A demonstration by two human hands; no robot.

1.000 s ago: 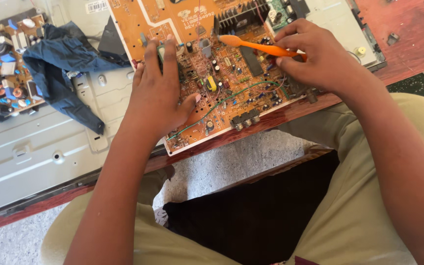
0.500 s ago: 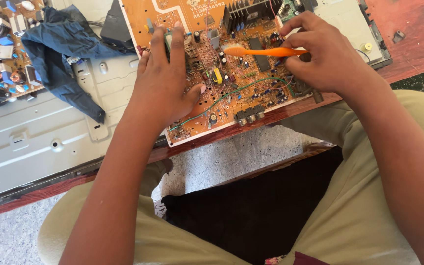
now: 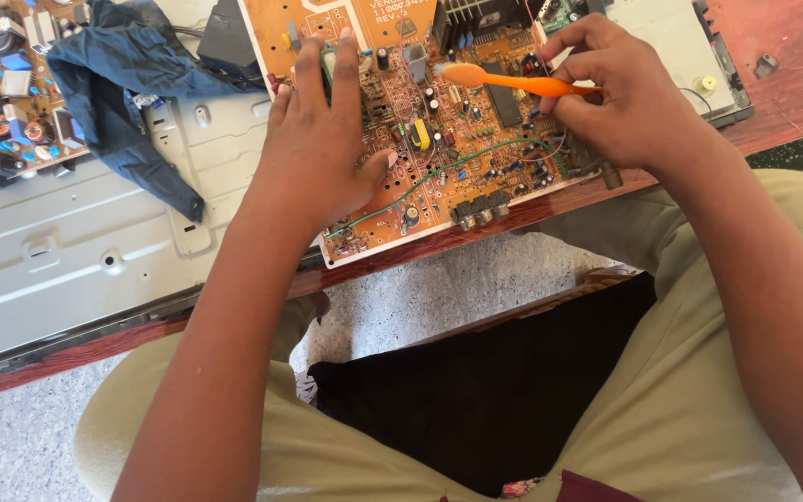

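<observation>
An orange circuit board [image 3: 439,163] crowded with small parts lies on the red-brown table, its near corner over the edge. My left hand [image 3: 322,149] presses flat on the board's left half, fingers stretched toward its far side. My right hand [image 3: 620,93] grips an orange toothbrush [image 3: 513,82] by the handle. The brush head points left and rests on the components near a black heat sink [image 3: 476,17]. A green wire [image 3: 457,167] curves across the board between my hands.
A grey metal chassis panel [image 3: 67,251] covers the table's left side. A dark blue cloth [image 3: 123,102] lies on it, next to a second circuit board [image 3: 6,93] at far left. A grey casing [image 3: 671,46] sits beyond my right hand. My lap is below the table edge [image 3: 773,130].
The toothbrush head has shifted slightly along the board's top area. My left hand stays pressed on the board. The view has moved a little, so everything sits higher in frame.
</observation>
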